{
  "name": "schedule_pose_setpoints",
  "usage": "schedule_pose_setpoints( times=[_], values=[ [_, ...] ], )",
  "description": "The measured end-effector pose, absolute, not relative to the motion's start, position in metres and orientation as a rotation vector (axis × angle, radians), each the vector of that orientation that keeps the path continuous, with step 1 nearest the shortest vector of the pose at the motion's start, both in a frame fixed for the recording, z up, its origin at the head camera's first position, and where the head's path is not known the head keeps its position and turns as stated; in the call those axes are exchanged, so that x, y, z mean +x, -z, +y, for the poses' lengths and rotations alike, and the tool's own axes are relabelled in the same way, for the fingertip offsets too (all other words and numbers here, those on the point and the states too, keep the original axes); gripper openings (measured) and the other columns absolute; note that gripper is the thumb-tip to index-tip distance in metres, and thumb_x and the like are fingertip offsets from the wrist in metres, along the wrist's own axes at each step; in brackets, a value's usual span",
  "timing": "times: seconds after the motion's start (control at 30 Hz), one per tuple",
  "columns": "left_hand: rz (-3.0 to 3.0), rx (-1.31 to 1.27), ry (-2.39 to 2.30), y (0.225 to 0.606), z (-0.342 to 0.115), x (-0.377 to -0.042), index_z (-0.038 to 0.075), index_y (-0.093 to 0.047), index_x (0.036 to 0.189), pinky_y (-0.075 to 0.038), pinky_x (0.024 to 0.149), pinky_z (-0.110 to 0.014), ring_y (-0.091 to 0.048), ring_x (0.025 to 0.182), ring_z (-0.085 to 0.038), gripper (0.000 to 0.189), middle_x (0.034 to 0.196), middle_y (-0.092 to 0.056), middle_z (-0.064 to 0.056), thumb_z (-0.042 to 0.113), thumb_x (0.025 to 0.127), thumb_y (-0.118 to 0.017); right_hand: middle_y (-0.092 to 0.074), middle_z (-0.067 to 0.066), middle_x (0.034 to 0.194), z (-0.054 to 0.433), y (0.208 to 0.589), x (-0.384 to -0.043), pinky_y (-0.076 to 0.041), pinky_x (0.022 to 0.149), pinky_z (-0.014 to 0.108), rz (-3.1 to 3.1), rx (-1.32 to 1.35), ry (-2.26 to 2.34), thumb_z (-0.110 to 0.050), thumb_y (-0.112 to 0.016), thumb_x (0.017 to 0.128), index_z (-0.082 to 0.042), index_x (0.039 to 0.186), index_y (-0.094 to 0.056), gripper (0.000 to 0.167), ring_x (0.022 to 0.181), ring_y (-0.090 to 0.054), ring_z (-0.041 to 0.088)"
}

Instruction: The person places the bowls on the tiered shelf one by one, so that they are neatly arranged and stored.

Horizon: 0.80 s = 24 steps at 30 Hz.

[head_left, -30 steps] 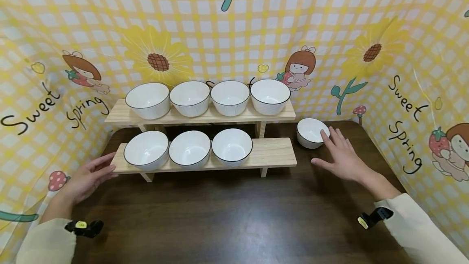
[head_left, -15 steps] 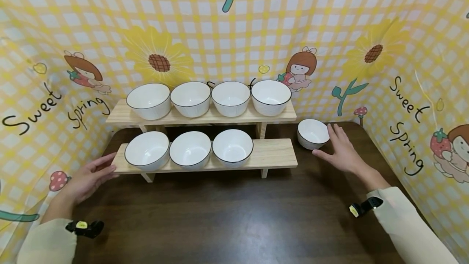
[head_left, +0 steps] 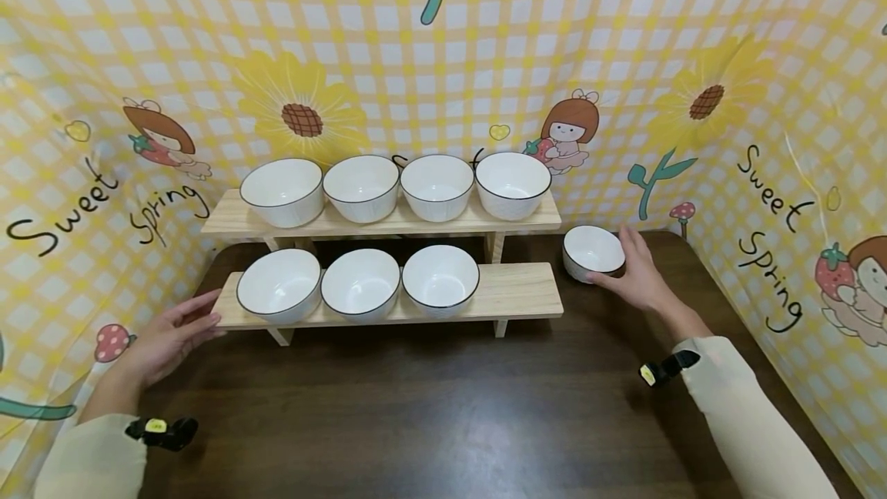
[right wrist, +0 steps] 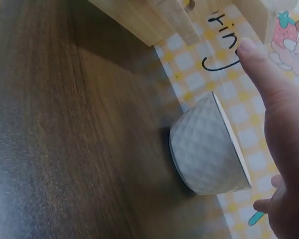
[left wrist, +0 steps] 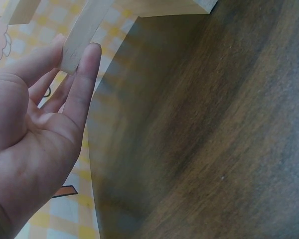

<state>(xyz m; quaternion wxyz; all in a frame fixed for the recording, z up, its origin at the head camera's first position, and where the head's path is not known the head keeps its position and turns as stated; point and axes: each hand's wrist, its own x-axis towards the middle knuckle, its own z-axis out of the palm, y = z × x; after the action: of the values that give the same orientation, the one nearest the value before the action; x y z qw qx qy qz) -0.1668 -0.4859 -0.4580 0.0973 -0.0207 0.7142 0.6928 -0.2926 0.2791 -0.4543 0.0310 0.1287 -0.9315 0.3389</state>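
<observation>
A small white bowl (head_left: 592, 250) with a thin dark rim stands on the dark table, right of a two-tier wooden stand. My right hand (head_left: 637, 276) is beside it, thumb near the front rim and straight fingers along the right side. In the right wrist view the faceted bowl (right wrist: 209, 149) sits upright, with the thumb (right wrist: 261, 72) extended above its rim. My left hand (head_left: 169, 337) pinches the left end of the lower wooden shelf (head_left: 520, 289). The left wrist view shows the board end (left wrist: 77, 52) between thumb and fingers of that hand (left wrist: 40, 119).
On the upper shelf (head_left: 223, 218) stands a row of several white bowls (head_left: 363, 189). Three more, including a bowl (head_left: 440, 279) at the row's right end, fill the lower shelf's left and middle. Yellow checked cloth (head_left: 416, 83) lines the back and sides around the dark table (head_left: 416, 406).
My right hand has moved left and closer round the small bowl, its thumb now at the front rim. The left hand stays at the shelf end, and the bowls have not moved.
</observation>
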Motion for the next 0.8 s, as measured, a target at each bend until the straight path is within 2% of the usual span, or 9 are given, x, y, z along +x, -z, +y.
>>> schedule_pose_setpoints(
  times=[0.27,0.47,0.8],
  values=[
    [2.110,-0.077,-2.046,0.457,-0.486,-0.167,0.014,-0.038,0.158,-0.058,0.090,-0.023,-0.069,0.102,-0.008,0.058,0.124,-0.049,0.013,0.009,0.105,-0.057,0.003,0.033,0.163,0.276,0.461,-0.308,-0.019,0.116,0.072,-2.857,0.350,-1.101,-0.036,-0.084,0.084,0.006,0.160,0.000,0.121,0.150,-0.002,0.053],
    [2.136,-0.086,-2.038,0.458,-0.484,-0.166,0.012,-0.036,0.159,-0.058,0.089,-0.022,-0.069,0.101,-0.007,0.060,0.124,-0.049,0.013,0.010,0.104,-0.059,0.001,0.034,0.162,0.270,0.464,-0.320,-0.021,0.117,0.070,-2.899,0.285,-1.106,-0.039,-0.083,0.085,0.008,0.160,-0.002,0.120,0.149,-0.006,0.053],
    [2.163,-0.141,-2.010,0.458,-0.484,-0.167,0.010,-0.029,0.161,-0.058,0.090,-0.022,-0.069,0.101,-0.007,0.067,0.130,-0.042,0.007,0.013,0.103,-0.061,-0.005,0.037,0.161,0.262,0.469,-0.333,-0.025,0.115,0.071,-2.905,0.224,-1.081,-0.042,-0.084,0.083,0.007,0.160,-0.005,0.120,0.146,-0.010,0.057]
  ],
)
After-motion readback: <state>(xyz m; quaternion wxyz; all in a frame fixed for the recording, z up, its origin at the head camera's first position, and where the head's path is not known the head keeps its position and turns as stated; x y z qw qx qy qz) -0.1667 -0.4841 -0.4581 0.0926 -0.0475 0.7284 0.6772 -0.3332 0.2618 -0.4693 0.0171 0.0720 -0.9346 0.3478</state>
